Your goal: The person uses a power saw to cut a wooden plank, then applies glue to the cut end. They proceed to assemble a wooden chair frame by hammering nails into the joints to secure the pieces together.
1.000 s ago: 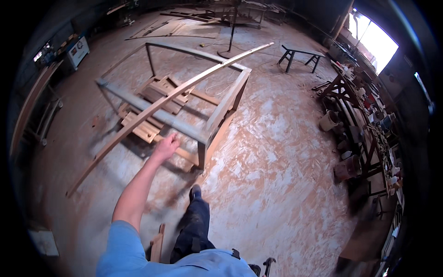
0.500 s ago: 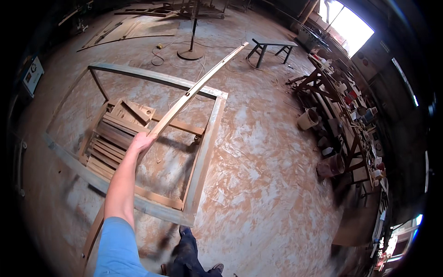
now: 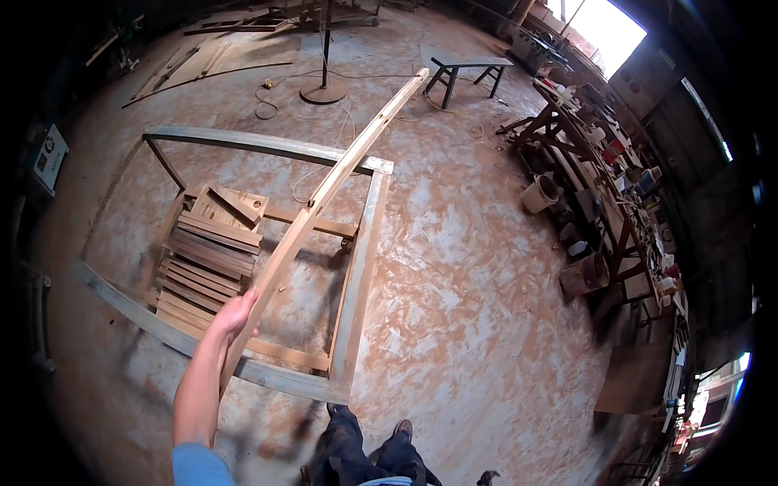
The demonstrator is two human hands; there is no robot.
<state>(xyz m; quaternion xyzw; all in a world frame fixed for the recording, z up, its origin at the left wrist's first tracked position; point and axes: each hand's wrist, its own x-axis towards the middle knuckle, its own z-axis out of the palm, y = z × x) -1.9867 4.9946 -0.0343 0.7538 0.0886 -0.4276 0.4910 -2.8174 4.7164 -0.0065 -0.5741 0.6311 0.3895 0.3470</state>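
One bare forearm [image 3: 203, 389], the left, slants up from the lower edge out of a blue sleeve [image 3: 198, 466], pointing away and a little to the right. The shoes [image 3: 403, 427] stand on the floor [image 3: 454, 259], one of them just beside the near corner of the frame [image 3: 362, 283]; a little more room there would be safer footing.

The left grip [image 3: 235, 314] is closed round the beam [image 3: 326, 190], taking it from the left side, with a fingertip showing past the right edge. The wrist looks nearly in line with the forearm, which should suit a long load. The right grip is out of view, so I cannot tell its state.

The beam runs from beside the wrist, across the frame's opening and past its far rail. Whether it touches that rail or hangs above it, I cannot tell; its near end is hidden. Held in one grip, such a length will likely dip or swing, so it is best held close to its balance point, firmly and without twisting. A second grip would steady it.

Farther in, slats [image 3: 209, 253] lie inside the frame; the beam is best kept high over them. Beyond, in view, its tip sits between the stand [image 3: 322, 95] and the trestle [image 3: 472, 62], at a depth hard to judge, so any turn should be slow.
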